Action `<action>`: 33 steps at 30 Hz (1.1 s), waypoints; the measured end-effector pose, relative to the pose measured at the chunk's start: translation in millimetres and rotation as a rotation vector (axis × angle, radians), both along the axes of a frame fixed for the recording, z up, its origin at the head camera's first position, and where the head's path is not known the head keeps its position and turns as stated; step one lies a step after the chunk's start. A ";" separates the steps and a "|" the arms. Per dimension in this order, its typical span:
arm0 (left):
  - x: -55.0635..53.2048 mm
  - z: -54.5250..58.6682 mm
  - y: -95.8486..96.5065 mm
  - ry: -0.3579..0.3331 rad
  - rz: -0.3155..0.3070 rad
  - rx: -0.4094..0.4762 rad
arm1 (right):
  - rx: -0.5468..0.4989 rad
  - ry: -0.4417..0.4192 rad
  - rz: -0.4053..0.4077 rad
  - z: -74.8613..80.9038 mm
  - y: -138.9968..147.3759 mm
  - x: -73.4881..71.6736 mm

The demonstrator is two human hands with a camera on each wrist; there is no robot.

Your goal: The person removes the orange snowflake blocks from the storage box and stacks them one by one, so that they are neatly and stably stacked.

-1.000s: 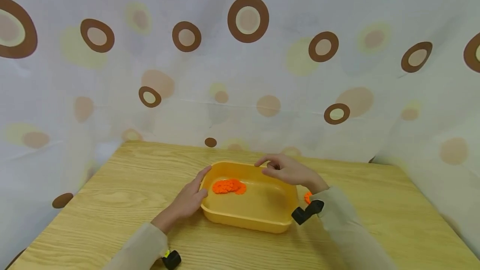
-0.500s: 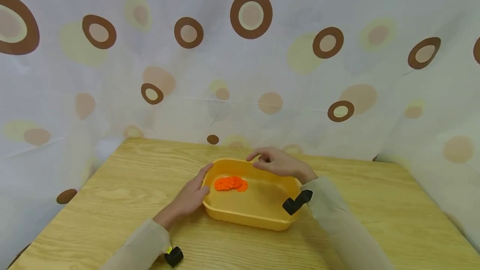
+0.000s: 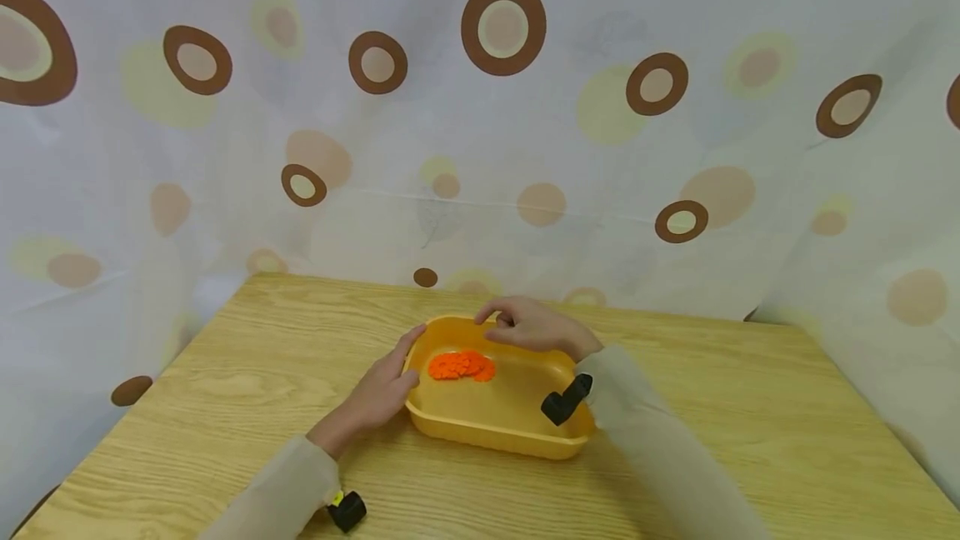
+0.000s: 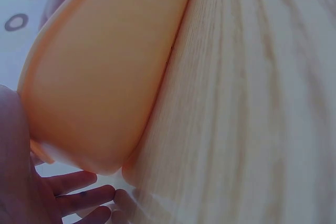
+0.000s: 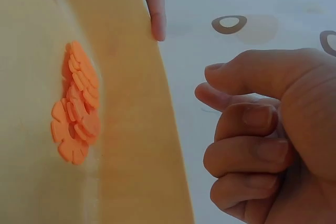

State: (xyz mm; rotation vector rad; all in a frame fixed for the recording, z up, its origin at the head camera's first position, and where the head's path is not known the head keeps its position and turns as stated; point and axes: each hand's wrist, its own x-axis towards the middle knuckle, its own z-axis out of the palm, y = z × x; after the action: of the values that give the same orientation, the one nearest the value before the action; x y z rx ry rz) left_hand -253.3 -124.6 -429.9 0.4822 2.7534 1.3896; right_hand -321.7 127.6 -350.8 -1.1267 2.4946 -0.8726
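Observation:
A yellow plastic basin point(image 3: 487, 432) stands on the wooden table. Inside, near its left end, several orange notched snowflake discs point(image 3: 459, 366) lie overlapping in a loose pile. My left hand point(image 3: 378, 394) holds the basin's left end, thumb over the rim and the other fingers along the outside. In the left wrist view those fingers point(image 4: 79, 200) extend past the basin wall. Above the basin's far rim hovers my right hand point(image 3: 534, 325). Its thumb and index finger point left with a gap between them, the other fingers are curled, and nothing shows in it.
The wood-grain table point(image 3: 247, 373) spreads around the basin on all sides. A patterned white curtain point(image 3: 600, 157) hangs along its back and sides. My right sleeve point(image 3: 652, 432) covers part of the table right of the basin.
My right hand has moved left along the far rim, towards the pile. The orange disc seen on the table right of the basin has dropped out of sight by my right sleeve.

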 end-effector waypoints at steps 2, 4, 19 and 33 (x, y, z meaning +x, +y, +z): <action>0.2 0.2 -0.2 -0.005 -0.001 0.005 | 0.002 -0.002 0.001 -1.3 -3.2 -2.1; 0.1 0.4 0.0 -0.007 -0.001 0.009 | -0.003 -0.006 0.003 -2.8 -5.1 -3.6; -2.7 -1.5 -0.9 -0.012 -0.007 -0.002 | 0.010 -0.022 -0.014 -13.4 -17.7 -9.1; -2.4 1.4 -2.7 -0.020 -0.027 -0.006 | 0.121 -0.047 0.009 -34.3 -33.7 -12.4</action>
State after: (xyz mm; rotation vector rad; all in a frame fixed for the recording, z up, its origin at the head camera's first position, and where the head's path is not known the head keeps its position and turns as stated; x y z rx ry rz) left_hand -255.7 -127.2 -428.5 0.4997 2.7244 1.3722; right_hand -334.1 93.9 -385.1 -1.0652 2.4654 -0.7264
